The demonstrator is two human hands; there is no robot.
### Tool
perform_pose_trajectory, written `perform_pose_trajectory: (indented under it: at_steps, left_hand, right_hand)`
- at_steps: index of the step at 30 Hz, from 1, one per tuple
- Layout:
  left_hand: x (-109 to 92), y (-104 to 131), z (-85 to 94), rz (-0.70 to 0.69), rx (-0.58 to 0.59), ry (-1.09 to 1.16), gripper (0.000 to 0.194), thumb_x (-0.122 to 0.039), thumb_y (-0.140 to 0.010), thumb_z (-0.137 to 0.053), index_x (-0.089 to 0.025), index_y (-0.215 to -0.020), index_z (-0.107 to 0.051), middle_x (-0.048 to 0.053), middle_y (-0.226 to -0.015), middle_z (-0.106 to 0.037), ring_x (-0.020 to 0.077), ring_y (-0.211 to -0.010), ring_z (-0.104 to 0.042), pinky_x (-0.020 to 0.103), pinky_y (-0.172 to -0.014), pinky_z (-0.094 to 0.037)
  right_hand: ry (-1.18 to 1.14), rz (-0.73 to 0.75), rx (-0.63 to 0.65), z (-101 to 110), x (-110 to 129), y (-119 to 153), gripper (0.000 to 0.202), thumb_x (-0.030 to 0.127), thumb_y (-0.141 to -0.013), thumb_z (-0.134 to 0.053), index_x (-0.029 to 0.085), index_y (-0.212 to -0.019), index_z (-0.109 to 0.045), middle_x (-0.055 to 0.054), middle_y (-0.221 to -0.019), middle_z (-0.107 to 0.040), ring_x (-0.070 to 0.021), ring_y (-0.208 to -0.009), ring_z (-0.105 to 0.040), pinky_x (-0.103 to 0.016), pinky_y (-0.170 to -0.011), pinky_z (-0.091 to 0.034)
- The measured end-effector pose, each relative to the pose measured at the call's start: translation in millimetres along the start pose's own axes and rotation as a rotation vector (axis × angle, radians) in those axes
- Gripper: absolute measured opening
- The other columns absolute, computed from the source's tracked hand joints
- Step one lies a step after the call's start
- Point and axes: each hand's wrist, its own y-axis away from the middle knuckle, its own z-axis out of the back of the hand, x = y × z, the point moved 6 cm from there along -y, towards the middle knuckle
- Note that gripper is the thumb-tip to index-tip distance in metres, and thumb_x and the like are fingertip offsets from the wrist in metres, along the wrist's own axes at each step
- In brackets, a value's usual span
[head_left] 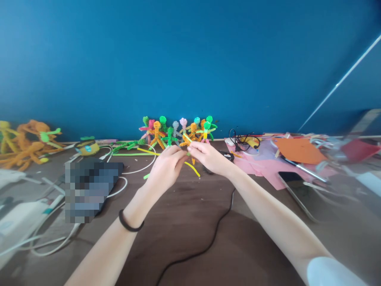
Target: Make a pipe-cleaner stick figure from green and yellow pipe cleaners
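Observation:
My left hand point(168, 165) and my right hand point(208, 158) meet fingertip to fingertip above the table. Both are closed in a pinch on a light green pipe cleaner point(187, 138), whose end pokes up above the right fingers. Most of what lies between the fingertips is hidden. A yellow pipe cleaner point(193, 169) curves out below the hands; I cannot tell whether it is held. Past the left wrist shows a short green end point(146, 176). Right behind the hands, a row of pipe-cleaner figures point(156, 133) in orange, green, pink and grey stands against the blue wall.
Orange pipe-cleaner figures point(35, 139) sit at far left. A blurred-out device point(95, 190) and white cables point(59, 238) lie at left. Pink paper point(262, 167), orange paper point(299, 151), a pen point(306, 170) and a phone point(294, 190) are at right. A black cable point(218, 226) crosses the table point(178, 222).

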Motion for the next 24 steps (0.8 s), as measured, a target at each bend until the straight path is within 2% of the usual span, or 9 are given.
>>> perform_pose_trajectory:
  at_steps: [4, 7, 9, 12, 17, 21, 24]
  left_hand:
    - [3, 4, -13.6, 0.239, 0.160, 0.386, 0.022, -0.026, -0.087, -0.038, -0.018, -0.077, -0.056, 0.002, -0.072, -0.061, 0.0148, -0.069, -0.055, 0.027, -0.070, -0.041]
    - [3, 8, -25.2, 0.393, 0.257, 0.848, 0.018, -0.029, -0.084, -0.044, -0.017, -0.078, -0.055, -0.002, -0.059, -0.049, 0.0105, -0.056, -0.049, 0.024, -0.060, -0.041]
    - [4, 11, -31.8, 0.476, 0.316, 1.138, 0.019, -0.032, -0.082, -0.048, -0.015, -0.081, -0.057, -0.004, -0.057, -0.040, 0.0067, -0.048, -0.039, 0.020, -0.049, -0.036]
    - [6, 15, -38.9, 0.540, 0.398, 1.370, 0.025, -0.036, -0.081, -0.051, -0.012, -0.081, -0.060, -0.004, -0.057, -0.035, 0.0036, -0.044, -0.027, 0.017, -0.040, -0.024]
    - [10, 17, -47.7, 0.556, 0.433, 1.465, 0.019, -0.032, -0.076, -0.059, -0.014, -0.076, -0.059, -0.005, -0.056, -0.037, 0.0025, -0.043, -0.028, 0.015, -0.039, -0.021]
    - [18, 15, -49.4, 0.574, 0.330, 1.319, 0.022, -0.033, -0.070, -0.064, -0.014, -0.066, -0.055, -0.003, -0.052, -0.044, 0.0051, -0.045, -0.040, 0.018, -0.042, -0.029]
    - [22, 12, -45.5, 0.541, 0.246, 1.143, 0.025, -0.038, -0.070, -0.063, -0.014, -0.066, -0.055, -0.002, -0.052, -0.049, 0.0070, -0.045, -0.045, 0.021, -0.046, -0.034]
  right_hand:
    - [0.067, 0.001, -0.050, 7, 2, 4, 0.028, 0.029, -0.088, -0.036, 0.018, -0.063, -0.032, 0.004, -0.058, -0.033, -0.0084, -0.055, -0.032, -0.024, -0.054, -0.024]
    - [0.050, 0.023, 0.009, 9, 5, 7, 0.028, 0.029, -0.089, -0.036, 0.018, -0.064, -0.036, 0.004, -0.058, -0.040, -0.0082, -0.054, -0.034, -0.024, -0.055, -0.026]
    - [0.005, 0.061, 0.053, 10, 8, 8, 0.027, 0.029, -0.090, -0.036, 0.018, -0.065, -0.037, 0.003, -0.059, -0.045, -0.0081, -0.053, -0.035, -0.024, -0.056, -0.027]
    - [-0.053, 0.097, 0.089, 11, 8, 8, 0.026, 0.031, -0.090, -0.037, 0.018, -0.068, -0.038, 0.003, -0.060, -0.049, -0.0082, -0.053, -0.035, -0.024, -0.057, -0.028]
    - [-0.114, 0.109, 0.154, 6, 3, 8, 0.027, 0.037, -0.090, -0.037, 0.018, -0.071, -0.040, 0.002, -0.062, -0.050, -0.0088, -0.055, -0.038, -0.024, -0.058, -0.030]
    - [-0.053, 0.065, 0.153, 4, -5, 6, 0.027, 0.036, -0.090, -0.036, 0.018, -0.071, -0.041, 0.004, -0.059, -0.042, -0.0095, -0.057, -0.038, -0.024, -0.058, -0.031]
    - [-0.013, 0.050, 0.137, 2, -10, 4, 0.026, 0.036, -0.089, -0.036, 0.018, -0.071, -0.041, 0.004, -0.059, -0.041, -0.0095, -0.057, -0.039, -0.024, -0.058, -0.030]
